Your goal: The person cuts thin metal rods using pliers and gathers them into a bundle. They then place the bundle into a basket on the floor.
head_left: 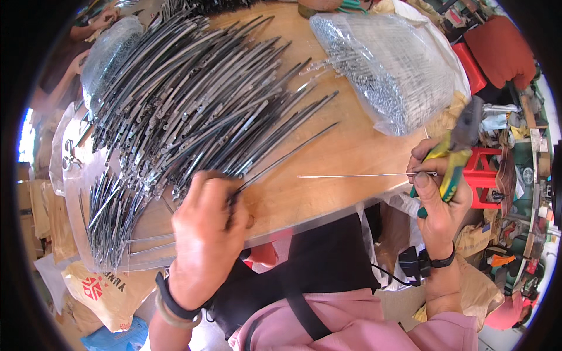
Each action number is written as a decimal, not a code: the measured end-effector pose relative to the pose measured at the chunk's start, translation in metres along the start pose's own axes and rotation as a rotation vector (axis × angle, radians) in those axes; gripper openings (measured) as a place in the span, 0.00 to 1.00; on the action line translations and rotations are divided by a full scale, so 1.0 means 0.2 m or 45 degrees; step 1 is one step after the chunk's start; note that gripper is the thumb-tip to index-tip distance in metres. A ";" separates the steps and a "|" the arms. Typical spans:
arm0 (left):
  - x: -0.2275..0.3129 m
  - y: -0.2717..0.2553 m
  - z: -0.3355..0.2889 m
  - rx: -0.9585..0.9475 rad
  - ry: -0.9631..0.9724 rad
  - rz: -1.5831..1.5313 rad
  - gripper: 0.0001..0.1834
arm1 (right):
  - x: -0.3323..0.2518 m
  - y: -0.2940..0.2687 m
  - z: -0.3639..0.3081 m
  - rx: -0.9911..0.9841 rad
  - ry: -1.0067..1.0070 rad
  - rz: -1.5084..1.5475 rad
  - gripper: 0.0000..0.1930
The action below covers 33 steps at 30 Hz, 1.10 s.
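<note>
Right hand pinches wire right of strips, pliers palmed; left hand beside strips, grip unclear; best hold wire straight

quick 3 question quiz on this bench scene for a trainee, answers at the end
1. Which hand is nearer the heap of dark strips?
2. True or false: the pliers and the thin wire are in the same hand.
3. Which colours show on the pliers' handles? a) red and white b) yellow and green c) blue and orange

Key: 1. The left hand. 2. True, both are in the right hand. 3. b
</note>
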<state>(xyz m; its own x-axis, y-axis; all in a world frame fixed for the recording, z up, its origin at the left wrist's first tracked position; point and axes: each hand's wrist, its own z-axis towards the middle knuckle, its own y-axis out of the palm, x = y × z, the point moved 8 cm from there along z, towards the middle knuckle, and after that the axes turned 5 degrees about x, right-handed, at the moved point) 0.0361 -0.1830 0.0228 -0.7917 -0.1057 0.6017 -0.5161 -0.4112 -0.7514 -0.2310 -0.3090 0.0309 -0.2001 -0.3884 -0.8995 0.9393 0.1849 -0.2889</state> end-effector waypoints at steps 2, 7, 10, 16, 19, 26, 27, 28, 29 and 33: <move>-0.16 0.00 -0.11 -0.087 -0.548 -0.528 0.04 | 0.06 -0.02 -0.02 0.040 0.173 0.027 0.06; -0.21 -0.06 -0.48 0.168 -1.221 -1.583 0.11 | 0.14 -0.01 -0.13 0.083 0.544 0.723 0.08; -0.15 -0.06 -0.55 0.259 -1.264 -1.929 0.22 | 0.11 0.08 -0.17 0.000 0.624 0.909 0.11; 0.06 0.14 -0.61 -0.413 -1.334 -2.310 0.16 | -0.10 0.14 -0.18 -0.119 0.400 0.822 0.11; 0.00 0.14 -0.66 -0.237 -1.260 -2.154 0.15 | -0.18 0.13 -0.18 -0.163 0.254 0.642 0.11; -0.05 0.11 -0.67 -0.216 -1.102 -1.495 0.10 | -0.20 0.24 -0.27 -0.354 0.152 0.458 0.09; -0.05 0.12 -0.67 -0.256 -1.072 -1.458 0.10 | -0.20 0.25 -0.29 -0.359 0.177 0.486 0.08; -0.04 0.12 -0.66 -0.325 -0.980 -1.355 0.09 | -0.17 0.28 -0.32 -0.408 0.217 0.442 0.08; -0.04 0.13 -0.64 -0.394 -0.883 -1.259 0.08 | -0.16 0.32 -0.33 -0.499 0.131 0.248 0.07; -0.05 0.19 -0.65 -0.585 -0.964 -1.194 0.04 | -0.08 0.46 -0.40 -0.587 0.217 0.182 0.08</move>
<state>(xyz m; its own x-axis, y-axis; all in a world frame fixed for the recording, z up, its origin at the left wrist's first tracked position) -0.0179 -0.0800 -0.0472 0.2360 -0.4939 0.8369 -0.9553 -0.2755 0.1068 -0.1628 -0.2138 -0.0079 -0.1573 -0.1846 -0.9701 0.7477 0.6195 -0.2391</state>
